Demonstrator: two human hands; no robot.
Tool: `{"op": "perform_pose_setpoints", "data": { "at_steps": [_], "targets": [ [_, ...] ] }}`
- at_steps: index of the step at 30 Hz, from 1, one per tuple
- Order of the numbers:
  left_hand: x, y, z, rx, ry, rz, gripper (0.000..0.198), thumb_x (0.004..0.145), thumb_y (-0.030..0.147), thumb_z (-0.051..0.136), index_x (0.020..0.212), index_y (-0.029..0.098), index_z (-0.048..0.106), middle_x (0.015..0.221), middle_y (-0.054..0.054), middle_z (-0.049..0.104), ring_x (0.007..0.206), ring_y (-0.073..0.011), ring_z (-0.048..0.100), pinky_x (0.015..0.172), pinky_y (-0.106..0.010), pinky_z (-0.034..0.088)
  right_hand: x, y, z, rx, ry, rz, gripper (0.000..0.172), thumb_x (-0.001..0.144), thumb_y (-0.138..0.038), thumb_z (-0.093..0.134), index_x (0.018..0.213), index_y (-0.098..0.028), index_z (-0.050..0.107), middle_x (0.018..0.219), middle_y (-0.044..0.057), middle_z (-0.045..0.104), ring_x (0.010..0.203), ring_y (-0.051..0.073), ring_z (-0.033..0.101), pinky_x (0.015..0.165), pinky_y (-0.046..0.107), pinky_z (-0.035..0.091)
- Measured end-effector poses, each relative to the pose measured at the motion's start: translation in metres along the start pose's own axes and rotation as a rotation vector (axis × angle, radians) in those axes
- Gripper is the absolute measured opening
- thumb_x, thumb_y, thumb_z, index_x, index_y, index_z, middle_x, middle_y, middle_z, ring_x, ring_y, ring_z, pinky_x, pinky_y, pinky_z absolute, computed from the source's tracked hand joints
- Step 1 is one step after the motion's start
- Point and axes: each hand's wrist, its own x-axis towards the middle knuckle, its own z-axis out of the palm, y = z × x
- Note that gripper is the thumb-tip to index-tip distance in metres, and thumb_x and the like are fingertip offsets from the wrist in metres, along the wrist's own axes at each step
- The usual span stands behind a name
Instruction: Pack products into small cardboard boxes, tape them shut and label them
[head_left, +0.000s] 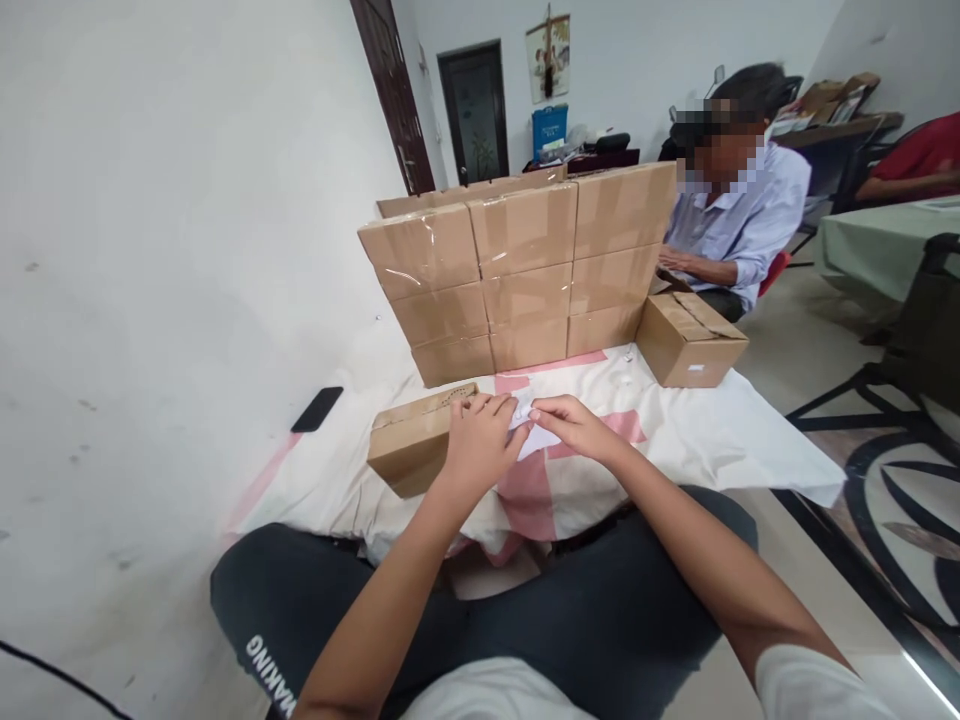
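My left hand is at the right end of a small taped cardboard box, its fingers bent over a small white paper. From the other side, my right hand pinches the paper's upper edge between thumb and fingers. Both hands are close together above the cloth-covered table. What lies under my left fingers is partly hidden.
Behind the hands stands a wall of stacked cardboard boxes. Another box sits at the right, near a seated person. A black phone lies at the left beside the white wall.
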Motion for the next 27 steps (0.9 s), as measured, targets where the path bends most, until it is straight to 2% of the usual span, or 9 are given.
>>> {"op": "perform_pose_setpoints", "data": {
  "at_steps": [3,10,14,17,20,22,25,27],
  "targets": [
    [0.003,0.005,0.005,0.018,-0.015,0.033,0.033,0.102,0.035,0.044,0.122,0.018,0.064,0.126,-0.009,0.071,0.112,-0.0267,0.060,0.095,-0.049,0.034,-0.002,0.002,-0.008,-0.045,-0.021,-0.016,0.049,0.097,-0.057,0.051,0.066,-0.019,0.046,0.063,-0.005,0.036,0.060,0.010,0.035,0.057,0.024,0.030],
    [-0.001,0.005,0.004,0.065,0.074,0.089,0.032,0.105,0.029,0.037,0.113,0.018,0.066,0.114,-0.006,0.075,0.102,-0.0243,0.062,0.088,-0.045,0.033,-0.006,-0.003,-0.017,-0.214,-0.046,-0.028,0.044,0.100,-0.050,0.048,0.073,-0.017,0.055,0.067,-0.002,0.051,0.064,0.012,0.045,0.061,0.024,0.035],
    [-0.008,-0.006,0.004,0.052,0.141,0.011,0.031,0.105,0.029,0.038,0.099,0.019,0.067,0.104,-0.006,0.076,0.099,-0.0239,0.063,0.086,-0.043,0.034,-0.005,0.000,-0.016,-0.227,-0.054,-0.017,0.046,0.100,-0.051,0.048,0.067,-0.018,0.048,0.064,-0.003,0.043,0.062,0.011,0.041,0.060,0.024,0.033],
    [-0.013,-0.018,0.004,-0.090,0.195,-0.109,0.029,0.104,0.030,0.042,0.094,0.020,0.067,0.099,-0.005,0.075,0.098,-0.0233,0.065,0.085,-0.041,0.036,0.001,0.015,-0.027,-0.198,0.002,0.146,0.044,0.097,-0.054,0.047,0.072,-0.018,0.053,0.068,-0.002,0.050,0.063,0.013,0.046,0.058,0.024,0.036],
    [-0.017,-0.024,0.004,-0.352,0.210,-0.149,0.021,0.101,0.032,0.050,0.095,0.022,0.067,0.100,-0.004,0.074,0.099,-0.0211,0.065,0.085,-0.037,0.040,0.006,0.040,-0.055,-0.325,0.195,0.458,0.034,0.097,-0.045,0.047,0.086,-0.016,0.062,0.084,0.004,0.065,0.074,0.017,0.059,0.066,0.027,0.045],
    [-0.020,-0.025,0.004,-0.485,0.219,-0.146,0.018,0.100,0.033,0.054,0.092,0.022,0.066,0.098,-0.003,0.074,0.098,-0.0200,0.066,0.087,-0.036,0.043,0.005,0.056,-0.077,-0.437,0.327,0.619,0.030,0.094,-0.037,0.049,0.096,-0.012,0.065,0.097,0.012,0.070,0.088,0.025,0.064,0.078,0.034,0.050],
    [-0.025,-0.024,0.007,-0.562,0.216,-0.170,0.019,0.098,0.034,0.055,0.088,0.022,0.065,0.092,-0.003,0.072,0.094,-0.0197,0.065,0.087,-0.035,0.046,-0.001,0.063,-0.089,-0.561,0.475,0.739,0.037,0.087,-0.033,0.061,0.111,-0.005,0.063,0.119,0.029,0.064,0.113,0.040,0.061,0.094,0.051,0.046],
    [-0.030,-0.024,0.011,-0.574,0.188,-0.202,0.020,0.098,0.034,0.055,0.087,0.022,0.065,0.092,-0.003,0.072,0.093,-0.0196,0.065,0.086,-0.035,0.046,-0.002,0.056,-0.073,-0.615,0.491,0.680,0.048,0.081,-0.031,0.070,0.121,-0.007,0.061,0.133,0.030,0.058,0.123,0.041,0.056,0.102,0.055,0.041]
  ]
}}
